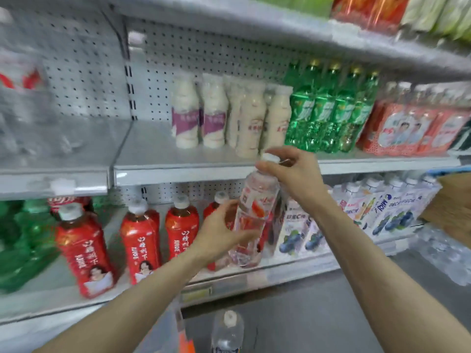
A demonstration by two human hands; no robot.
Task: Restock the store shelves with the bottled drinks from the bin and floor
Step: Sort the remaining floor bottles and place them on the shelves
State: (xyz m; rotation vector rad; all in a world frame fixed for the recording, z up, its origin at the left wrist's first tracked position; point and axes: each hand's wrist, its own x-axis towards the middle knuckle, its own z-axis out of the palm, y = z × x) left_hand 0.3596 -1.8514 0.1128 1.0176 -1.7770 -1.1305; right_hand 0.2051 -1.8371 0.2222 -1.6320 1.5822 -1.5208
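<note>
A clear bottle (254,207) with a white cap and a red-and-white label is held tilted in front of the lower shelf (229,278). My right hand (290,171) pinches its neck just under the cap. My left hand (219,233) curls around its lower body from the left. The bottle's base hangs just above the shelf's front edge, between the red tea bottles (139,240) and the blueberry-label bottles (293,233). Another clear bottle (228,332) with a white cap stands below, near the bottom of the view.
The middle shelf (178,171) carries creamy white bottles (216,113), green bottles (328,110) and red packs (413,128), with bare room at its left. Green bottles (23,240) fill the lower left. Wrapped water packs (448,253) lie on the floor at right.
</note>
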